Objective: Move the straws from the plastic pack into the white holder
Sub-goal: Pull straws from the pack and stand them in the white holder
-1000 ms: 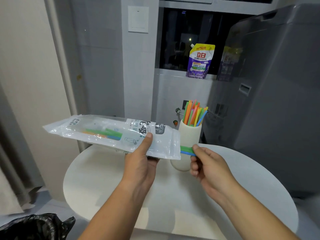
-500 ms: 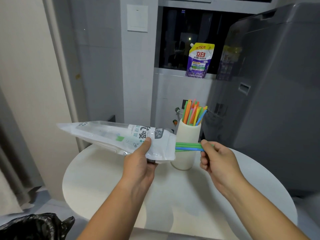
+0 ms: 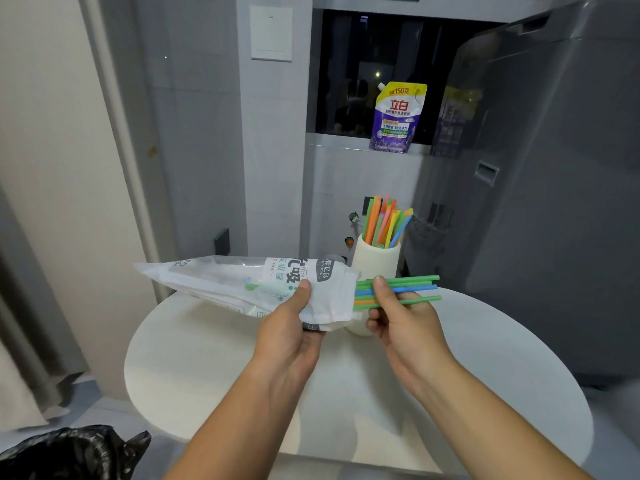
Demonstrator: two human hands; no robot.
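My left hand [image 3: 289, 332] grips the clear plastic pack [image 3: 242, 284] near its open right end, holding it roughly level above the table. My right hand [image 3: 401, 317] pinches a bundle of several green, blue and orange straws [image 3: 412, 288] that sticks out of the pack's mouth to the right. Behind them the white holder [image 3: 375, 263] stands upright on the table with several coloured straws [image 3: 386, 221] in it. The holder's lower part is hidden by the pack and my right hand.
A round white table [image 3: 502, 375] lies under both hands. A grey appliance [image 3: 554, 185] stands close on the right. A purple detergent pouch [image 3: 398, 117] sits on the window ledge. A black bag [image 3: 69, 452] lies at the lower left.
The right hand has drawn the straw bundle further out of the pack to the right. The pack now looks almost empty and has shifted right and lower.
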